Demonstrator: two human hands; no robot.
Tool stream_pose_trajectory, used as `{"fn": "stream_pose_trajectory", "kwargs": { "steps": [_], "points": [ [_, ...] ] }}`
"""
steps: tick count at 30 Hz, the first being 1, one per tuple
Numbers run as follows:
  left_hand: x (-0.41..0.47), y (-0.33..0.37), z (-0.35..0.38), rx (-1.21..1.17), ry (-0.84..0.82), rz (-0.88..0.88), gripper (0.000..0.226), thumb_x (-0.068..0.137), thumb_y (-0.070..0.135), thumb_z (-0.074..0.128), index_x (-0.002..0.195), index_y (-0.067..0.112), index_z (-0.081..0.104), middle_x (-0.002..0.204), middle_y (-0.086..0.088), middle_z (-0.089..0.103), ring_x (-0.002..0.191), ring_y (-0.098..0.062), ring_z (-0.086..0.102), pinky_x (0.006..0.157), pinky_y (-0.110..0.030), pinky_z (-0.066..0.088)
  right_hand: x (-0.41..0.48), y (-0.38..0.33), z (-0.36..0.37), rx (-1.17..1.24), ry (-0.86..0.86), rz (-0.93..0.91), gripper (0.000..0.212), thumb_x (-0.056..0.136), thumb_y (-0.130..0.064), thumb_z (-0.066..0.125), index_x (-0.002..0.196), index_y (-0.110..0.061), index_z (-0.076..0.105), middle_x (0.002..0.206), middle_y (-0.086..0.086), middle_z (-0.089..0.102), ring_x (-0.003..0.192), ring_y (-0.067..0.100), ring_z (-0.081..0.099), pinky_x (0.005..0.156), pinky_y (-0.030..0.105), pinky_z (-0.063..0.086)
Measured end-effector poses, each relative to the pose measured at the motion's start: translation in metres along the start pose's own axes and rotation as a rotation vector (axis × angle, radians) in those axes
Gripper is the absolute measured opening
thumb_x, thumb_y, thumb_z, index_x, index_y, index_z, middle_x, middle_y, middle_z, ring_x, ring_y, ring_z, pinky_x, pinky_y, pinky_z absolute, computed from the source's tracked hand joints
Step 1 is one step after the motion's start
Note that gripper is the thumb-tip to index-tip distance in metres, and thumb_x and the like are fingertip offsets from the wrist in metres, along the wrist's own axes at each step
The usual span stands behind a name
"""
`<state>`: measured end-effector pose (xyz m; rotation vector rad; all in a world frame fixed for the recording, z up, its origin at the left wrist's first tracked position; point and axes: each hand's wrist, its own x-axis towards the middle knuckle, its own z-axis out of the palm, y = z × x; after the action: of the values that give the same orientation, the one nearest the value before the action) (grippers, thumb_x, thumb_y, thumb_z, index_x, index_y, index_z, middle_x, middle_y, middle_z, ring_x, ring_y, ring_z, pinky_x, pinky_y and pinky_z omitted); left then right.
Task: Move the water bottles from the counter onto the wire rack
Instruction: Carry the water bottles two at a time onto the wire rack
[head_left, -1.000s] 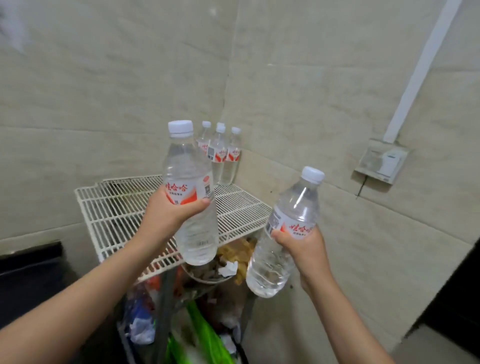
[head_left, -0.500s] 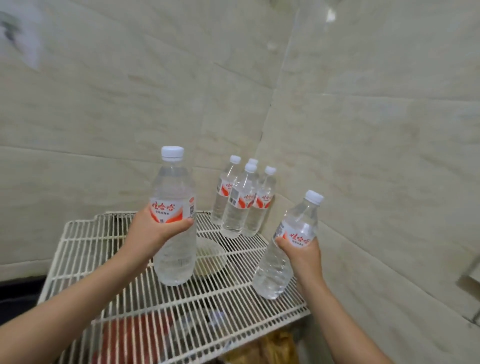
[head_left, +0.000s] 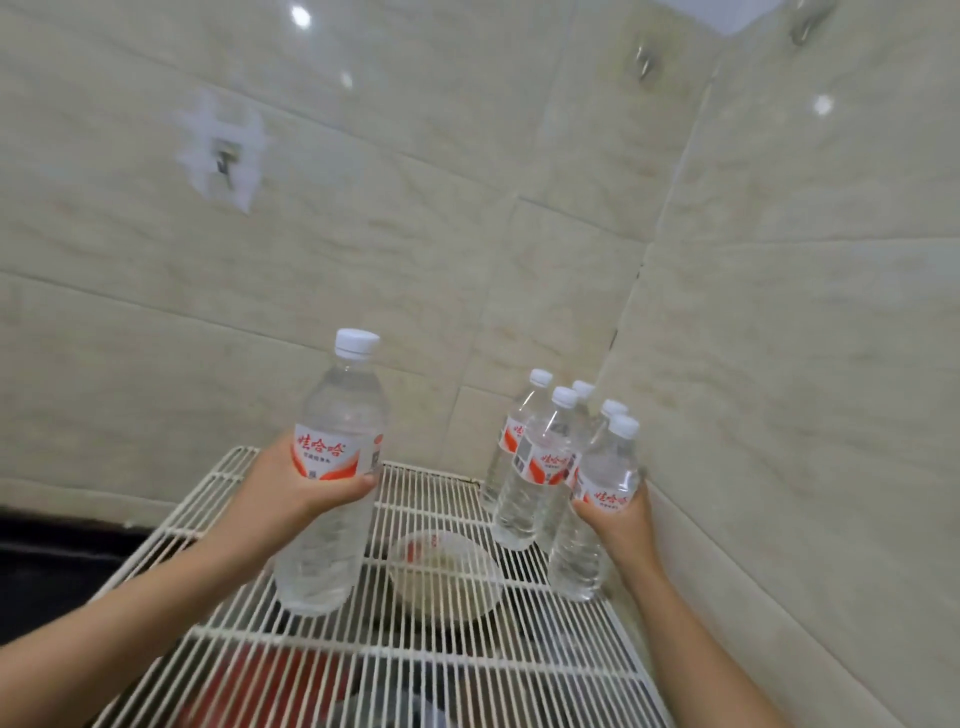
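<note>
My left hand grips a clear water bottle with a white cap and a red and white label, held upright just above the white wire rack. My right hand grips a second such bottle at the rack's right side; its base is down at the wires, next to the wall. Several more bottles stand together in the rack's far right corner, right behind the bottle in my right hand.
A pale bowl shows through the wires on a lower level, between the two held bottles. Tiled walls close the rack in at the back and right. A hook hangs on the back wall. A dark counter edge lies at left.
Both hands have moved forward over the rack with their bottles. The right bottle has come down beside the group in the corner, and the camera has tilted up and closer.
</note>
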<state>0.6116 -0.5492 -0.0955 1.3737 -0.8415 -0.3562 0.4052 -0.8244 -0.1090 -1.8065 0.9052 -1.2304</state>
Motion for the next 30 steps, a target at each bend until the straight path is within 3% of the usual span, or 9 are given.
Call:
{"fn": "stream_pose_trajectory", "kwargs": {
  "steps": [2, 4, 10, 15, 17, 20, 23, 24, 30],
  "points": [
    [-0.005, 0.001, 0.010, 0.010, 0.027, 0.006, 0.038, 0.058, 0.020, 0.083, 0.092, 0.016, 0.066, 0.082, -0.008, 0.074, 0.077, -0.022, 0.070, 0.067, -0.032, 0.054, 0.005, 0.009, -0.003, 0.055, 0.035, 0.006, 0.059, 0.063, 0.008, 0.076, 0.111, -0.014, 0.050, 0.105, 0.007, 0.062, 0.088, 0.018, 0.063, 0.060, 0.011, 0.051],
    [-0.006, 0.003, 0.021, 0.031, 0.054, 0.013, 0.030, 0.062, 0.015, 0.081, 0.088, 0.018, 0.067, 0.080, -0.007, 0.074, 0.077, -0.021, 0.070, 0.068, -0.033, 0.055, 0.009, 0.012, -0.004, 0.078, 0.034, 0.018, 0.066, 0.064, 0.009, 0.076, 0.119, -0.003, 0.043, 0.109, 0.011, 0.057, 0.095, 0.023, 0.059, 0.064, 0.015, 0.050],
    [0.001, -0.002, 0.065, 0.055, 0.026, -0.003, 0.031, 0.067, 0.012, 0.076, 0.096, 0.014, 0.064, 0.090, -0.007, 0.071, 0.084, -0.024, 0.068, 0.072, -0.034, 0.054, -0.012, 0.022, 0.008, -0.085, 0.124, 0.098, 0.084, 0.055, -0.015, 0.084, 0.126, -0.016, 0.040, 0.112, 0.010, 0.062, 0.097, 0.027, 0.064, 0.084, 0.041, 0.054],
    [0.017, -0.018, 0.122, 0.073, 0.049, -0.058, 0.040, 0.063, 0.020, 0.079, 0.097, 0.013, 0.060, 0.089, -0.005, 0.069, 0.081, -0.020, 0.067, 0.070, -0.033, 0.056, -0.028, 0.024, 0.011, -0.146, 0.102, 0.169, 0.064, 0.066, -0.013, 0.080, 0.121, -0.005, 0.047, 0.112, 0.010, 0.063, 0.078, 0.017, 0.061, 0.052, 0.010, 0.042],
    [0.024, -0.026, 0.149, 0.080, 0.056, -0.085, 0.048, 0.060, 0.025, 0.081, 0.100, 0.017, 0.056, 0.092, -0.001, 0.068, 0.081, -0.016, 0.067, 0.071, -0.034, 0.058, -0.030, 0.028, 0.010, -0.163, 0.122, 0.180, 0.064, 0.066, -0.018, 0.080, 0.120, -0.008, 0.046, 0.113, 0.006, 0.062, 0.072, 0.012, 0.058, 0.051, 0.013, 0.048],
    [0.036, -0.032, 0.188, 0.047, 0.024, -0.112, 0.054, 0.058, 0.017, 0.082, 0.103, 0.018, 0.052, 0.095, -0.002, 0.066, 0.084, -0.017, 0.067, 0.076, -0.037, 0.058, -0.034, 0.031, 0.007, -0.262, 0.173, 0.135, 0.085, 0.059, -0.027, 0.084, 0.129, -0.018, 0.038, 0.119, 0.009, 0.059, 0.097, 0.025, 0.062, 0.082, 0.038, 0.054],
    [0.046, -0.027, 0.217, -0.007, 0.014, -0.111, 0.058, 0.056, 0.012, 0.083, 0.102, 0.021, 0.049, 0.096, -0.001, 0.065, 0.087, -0.016, 0.066, 0.082, -0.038, 0.057, -0.036, 0.028, 0.004, -0.252, 0.198, -0.022, 0.112, 0.056, -0.024, 0.084, 0.137, -0.048, 0.010, 0.136, -0.002, 0.049, 0.102, 0.023, 0.062, 0.084, 0.037, 0.052],
    [0.048, -0.027, 0.225, -0.028, 0.014, -0.113, 0.061, 0.054, 0.014, 0.084, 0.102, 0.024, 0.048, 0.097, 0.001, 0.065, 0.089, -0.015, 0.065, 0.083, -0.038, 0.056, -0.035, 0.029, 0.004, -0.257, 0.209, -0.048, 0.114, 0.056, -0.023, 0.084, 0.134, -0.053, 0.007, 0.137, -0.001, 0.049, 0.104, 0.024, 0.061, 0.084, 0.037, 0.052],
    [0.058, -0.068, 0.253, -0.059, 0.108, -0.118, 0.101, 0.018, 0.071, 0.076, 0.108, 0.037, 0.047, 0.105, 0.005, 0.063, 0.099, -0.015, 0.063, 0.087, -0.042, 0.054, -0.031, 0.040, 0.004, -0.310, 0.101, 0.017, 0.095, 0.064, -0.028, 0.081, 0.140, -0.011, 0.028, 0.138, 0.013, 0.048, 0.121, 0.029, 0.052, 0.091, 0.033, 0.045]
  ]
}}
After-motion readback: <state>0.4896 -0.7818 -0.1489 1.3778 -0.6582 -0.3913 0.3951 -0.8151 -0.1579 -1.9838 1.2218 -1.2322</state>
